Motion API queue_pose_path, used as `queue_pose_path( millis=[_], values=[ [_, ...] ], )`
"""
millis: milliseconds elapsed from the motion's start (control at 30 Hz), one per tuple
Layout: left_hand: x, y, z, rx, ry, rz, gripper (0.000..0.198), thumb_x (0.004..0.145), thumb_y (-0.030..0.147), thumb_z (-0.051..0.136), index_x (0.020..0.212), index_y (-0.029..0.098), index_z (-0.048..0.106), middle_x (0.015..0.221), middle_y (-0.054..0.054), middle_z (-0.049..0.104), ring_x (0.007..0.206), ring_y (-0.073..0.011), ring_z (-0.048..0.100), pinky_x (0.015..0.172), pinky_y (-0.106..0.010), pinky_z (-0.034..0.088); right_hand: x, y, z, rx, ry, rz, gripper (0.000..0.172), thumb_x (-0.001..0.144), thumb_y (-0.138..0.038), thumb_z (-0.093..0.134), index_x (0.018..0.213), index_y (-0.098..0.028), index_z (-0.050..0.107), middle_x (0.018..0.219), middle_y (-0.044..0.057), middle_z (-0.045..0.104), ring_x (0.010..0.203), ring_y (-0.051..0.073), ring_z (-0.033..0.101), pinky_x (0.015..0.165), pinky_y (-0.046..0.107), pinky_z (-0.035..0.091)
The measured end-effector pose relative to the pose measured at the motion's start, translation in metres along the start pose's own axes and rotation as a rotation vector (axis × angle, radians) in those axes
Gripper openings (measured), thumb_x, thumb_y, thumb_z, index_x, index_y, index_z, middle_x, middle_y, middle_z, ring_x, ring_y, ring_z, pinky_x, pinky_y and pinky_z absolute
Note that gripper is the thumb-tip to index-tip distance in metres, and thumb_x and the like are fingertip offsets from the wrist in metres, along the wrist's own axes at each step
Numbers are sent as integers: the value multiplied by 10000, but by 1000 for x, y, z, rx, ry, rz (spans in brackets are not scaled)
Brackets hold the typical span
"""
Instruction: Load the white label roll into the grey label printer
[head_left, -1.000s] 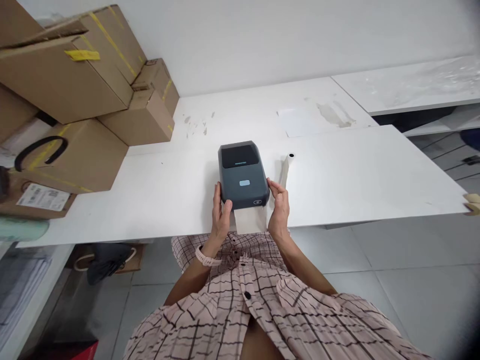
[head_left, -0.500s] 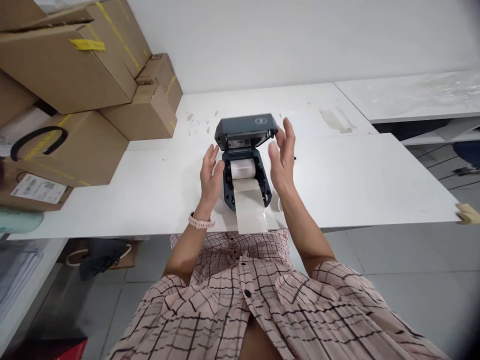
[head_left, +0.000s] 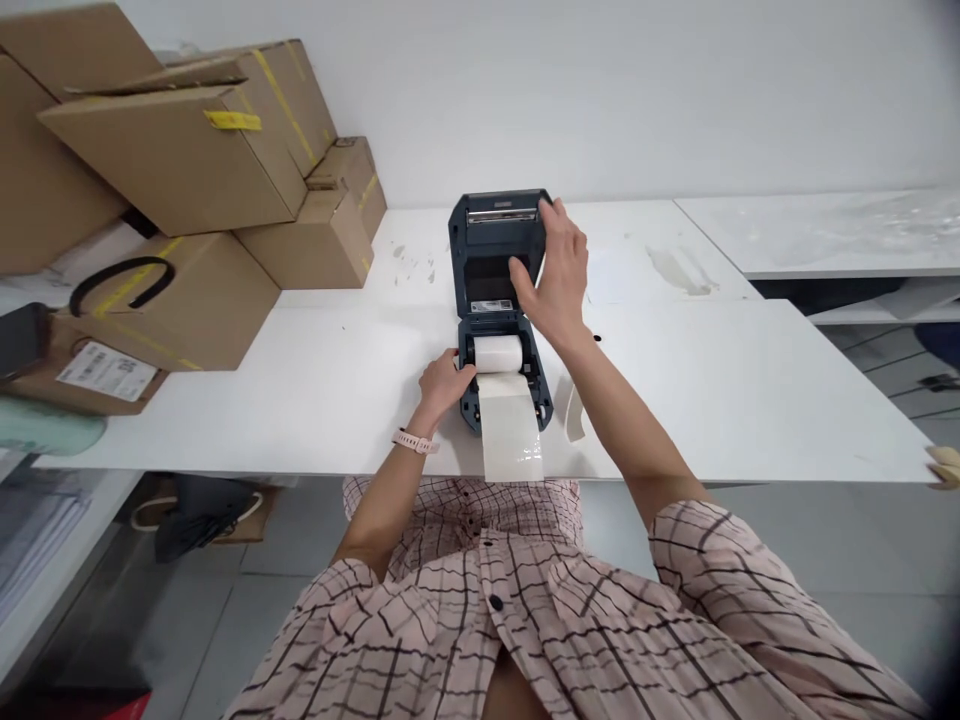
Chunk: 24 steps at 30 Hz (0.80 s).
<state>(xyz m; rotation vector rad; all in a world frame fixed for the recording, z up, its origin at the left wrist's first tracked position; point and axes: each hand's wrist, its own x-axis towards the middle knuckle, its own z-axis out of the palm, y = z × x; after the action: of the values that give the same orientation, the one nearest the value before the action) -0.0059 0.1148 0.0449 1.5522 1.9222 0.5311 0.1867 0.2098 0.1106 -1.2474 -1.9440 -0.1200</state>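
Observation:
A dark label printer [head_left: 545,398] sits near the front of the white table, its lid [head_left: 491,245] raised upright and leaning back. Inside the base lies a white label roll [head_left: 498,354]. From it a pale label strip [head_left: 511,435] runs forward over the table's front edge. My right hand [head_left: 559,265] grips the lid's right edge, fingers behind it and the thumb across the inner face. My left hand [head_left: 444,382] is closed on the left side of the printer's base, with its thumb near the roll. Some of its fingers are hidden.
Cardboard boxes [head_left: 187,160] are stacked at the back left, with a black curved band [head_left: 112,270] among them. A curled paper strip [head_left: 575,415] lies right of the printer. The white table [head_left: 712,400] ends just in front of my body, and a wall stands behind.
The lid has swung from half raised to fully upright. My right hand has moved onto its edge, while my left hand has come down and taken hold of the base's side.

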Motion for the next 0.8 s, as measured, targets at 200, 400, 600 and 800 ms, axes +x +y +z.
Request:
queue_pose_path(
  millis=[200,400,600,800],
  values=[
    [4,5,0,169,-10,43,370,878,285,464,1181,188,652,1151,-146,763,1100,-366,706,855,-424,517,-45,-17,-3,124,-503,-157,630,966,-357,538,1566,-242,387,1478,141,594,1357,366,546,1067,532,486],
    [3,7,-1,245,-21,38,334,906,271,443,1168,208,640,1213,-136,755,1168,-345,691,905,-408,515,-41,-20,28,-146,-984,-134,1049,828,-354,752,1677,-194,158,1449,247,602,1296,458,599,1050,541,460],
    [2,5,1,189,-16,45,328,899,266,445,1158,199,634,1204,-150,753,1150,-357,696,885,-413,513,-32,-8,-1,291,-974,-157,1148,745,-386,810,1677,-288,147,1411,153,650,1230,371,660,988,490,546],
    [-2,5,1,146,-5,40,316,900,271,450,1142,194,638,1181,-161,749,1125,-366,692,875,-423,508,-27,41,-74,601,-659,-145,1185,719,-464,855,1672,-297,170,1454,106,597,1244,300,652,1039,434,553]
  ],
)
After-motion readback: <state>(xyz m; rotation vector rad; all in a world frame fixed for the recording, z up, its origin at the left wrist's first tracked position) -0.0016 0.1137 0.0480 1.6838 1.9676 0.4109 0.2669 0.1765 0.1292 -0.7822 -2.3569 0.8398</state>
